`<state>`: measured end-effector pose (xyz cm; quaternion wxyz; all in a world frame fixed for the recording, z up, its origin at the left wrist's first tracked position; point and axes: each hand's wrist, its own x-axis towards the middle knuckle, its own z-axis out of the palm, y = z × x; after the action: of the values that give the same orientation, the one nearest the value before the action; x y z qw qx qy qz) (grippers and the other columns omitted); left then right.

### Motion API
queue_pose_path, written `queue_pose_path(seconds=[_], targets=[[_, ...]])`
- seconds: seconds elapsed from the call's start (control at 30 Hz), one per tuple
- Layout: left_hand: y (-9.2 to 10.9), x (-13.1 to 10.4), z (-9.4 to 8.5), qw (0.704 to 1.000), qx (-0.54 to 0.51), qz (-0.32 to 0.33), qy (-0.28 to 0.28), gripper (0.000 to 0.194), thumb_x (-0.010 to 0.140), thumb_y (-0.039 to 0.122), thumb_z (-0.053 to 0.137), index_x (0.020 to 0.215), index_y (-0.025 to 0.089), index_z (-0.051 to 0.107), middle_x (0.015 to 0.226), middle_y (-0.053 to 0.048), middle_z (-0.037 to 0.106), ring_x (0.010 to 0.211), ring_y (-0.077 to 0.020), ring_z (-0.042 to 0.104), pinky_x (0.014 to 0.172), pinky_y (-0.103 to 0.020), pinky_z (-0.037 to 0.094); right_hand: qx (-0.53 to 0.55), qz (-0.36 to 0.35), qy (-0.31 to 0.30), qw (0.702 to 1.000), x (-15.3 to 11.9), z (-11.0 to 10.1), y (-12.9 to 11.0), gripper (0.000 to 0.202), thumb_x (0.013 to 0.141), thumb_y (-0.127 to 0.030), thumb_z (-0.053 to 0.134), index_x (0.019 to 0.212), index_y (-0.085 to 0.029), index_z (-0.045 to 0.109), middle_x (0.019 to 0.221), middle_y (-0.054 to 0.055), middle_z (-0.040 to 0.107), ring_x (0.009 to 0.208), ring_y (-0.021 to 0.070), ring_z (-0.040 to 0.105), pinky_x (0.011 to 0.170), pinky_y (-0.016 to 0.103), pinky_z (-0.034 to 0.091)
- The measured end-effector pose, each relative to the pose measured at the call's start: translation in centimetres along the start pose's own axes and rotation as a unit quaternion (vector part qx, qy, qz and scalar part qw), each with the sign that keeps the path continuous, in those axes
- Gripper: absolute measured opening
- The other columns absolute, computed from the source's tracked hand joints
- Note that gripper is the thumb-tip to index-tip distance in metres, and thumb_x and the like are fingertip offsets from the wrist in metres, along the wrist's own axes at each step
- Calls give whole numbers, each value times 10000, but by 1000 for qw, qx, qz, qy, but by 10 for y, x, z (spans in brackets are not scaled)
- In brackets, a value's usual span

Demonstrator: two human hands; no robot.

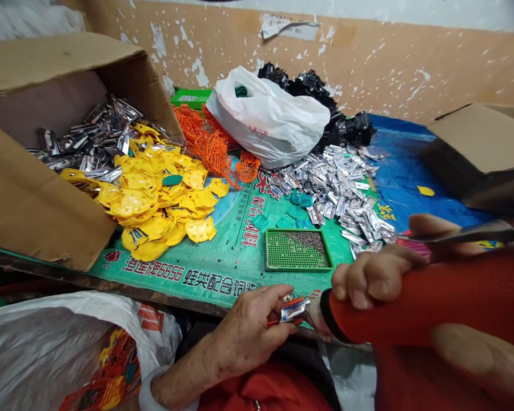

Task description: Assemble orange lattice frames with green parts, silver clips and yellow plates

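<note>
Apparently, your left hand [252, 319] pinches the silver-and-orange piece [294, 310] between thumb and index fingers so that its middle and far end stay exposed. The piece is just off the near edge of the table [223, 285], below the green tray [297, 267], whose raised rim probably keeps the tiny metal bits from scattering. Your right hand [314, 317] is at the piece's other end, mostly hidden by the black cuff [329, 317]; whether its fingers are open or closed, you cannot tell from here. Blurred fingers, likely a co-worker's [381, 279], lie over the red sleeve [389, 319], perhaps to steady or adjust it. The piece's long axis runs sideways, one end towards your left palm, the other pointing right and slightly away from you, roughly in line with the sleeve.
</note>
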<state>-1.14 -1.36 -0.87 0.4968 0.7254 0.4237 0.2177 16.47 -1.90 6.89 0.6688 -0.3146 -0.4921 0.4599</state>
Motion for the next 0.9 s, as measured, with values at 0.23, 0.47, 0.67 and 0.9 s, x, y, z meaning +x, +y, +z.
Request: queue_pose_path(seconds=[0.23,0.47,0.67,0.9], targets=[[10,3,-2,991,-84,-99,-25,242,710,192,688,949,165,661,691,39,586,578,-99,451,542,-219,326,24,23,4,999,-1,-1,-4,584,728,-311,745,1261,-267,511,756,11,601,648,183,595,618,370,552],[9,3,2,993,-71,-92,-17,174,712,208,696,875,166,653,594,67,485,554,-99,413,536,-222,300,23,9,8,1000,0,0,-2,573,731,-285,733,1261,-244,521,758,22,607,646,184,589,601,368,555],[10,4,2,994,-65,-84,-18,156,721,206,684,868,165,648,604,62,503,556,-100,422,531,-223,299,39,25,0,999,-2,-3,-2,579,749,-263,726,1278,-242,492,804,28,603,701,193,593,643,386,572],[12,5,3,997,-56,-59,-5,156,698,153,674,852,150,653,593,79,480,541,-81,417,528,-209,293,52,74,-12,996,-4,1,-7,565,756,-276,728,1264,-288,481,820,5,582,740,172,581,716,379,558]])
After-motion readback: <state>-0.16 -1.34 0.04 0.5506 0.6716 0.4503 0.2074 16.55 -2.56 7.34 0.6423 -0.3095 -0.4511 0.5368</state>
